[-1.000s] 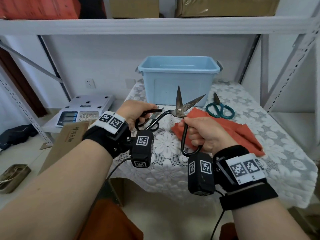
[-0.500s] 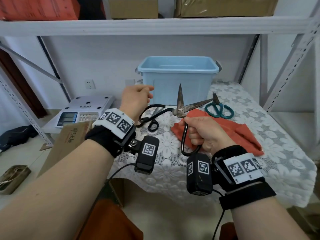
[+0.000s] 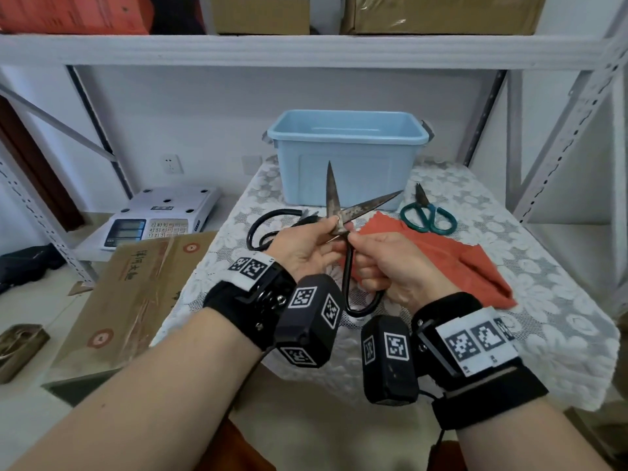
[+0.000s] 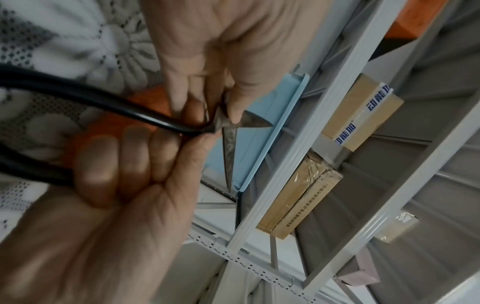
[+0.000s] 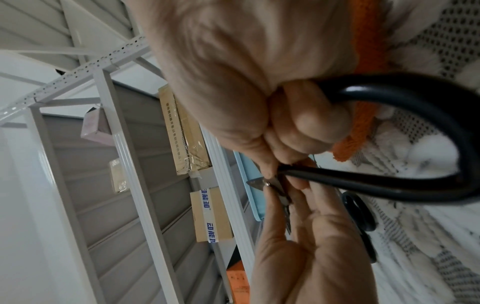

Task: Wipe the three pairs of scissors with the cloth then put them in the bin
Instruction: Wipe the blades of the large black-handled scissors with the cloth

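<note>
Hands: right (image 3: 390, 266) grips black-handled scissors (image 3: 339, 212); left (image 3: 306, 246) has returned, now pinching their pivot.

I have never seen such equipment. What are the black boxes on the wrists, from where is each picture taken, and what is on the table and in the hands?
There is no machine here: a person works with two bare hands. The black boxes strapped to the wrists are small cameras. One picture comes from a camera on the head, looking down; the other two look along each hand at its fingers, so they appear tilted.

The right hand grips one black handle loop of the large rusty scissors, blades spread open. The left hand pinches them near the pivot.

On the lace tablecloth lie an orange cloth, green-handled scissors, black-handled scissors partly hidden behind the left hand, and a light blue bin at the back. No scissors show in the bin, though its floor is hidden.
</note>
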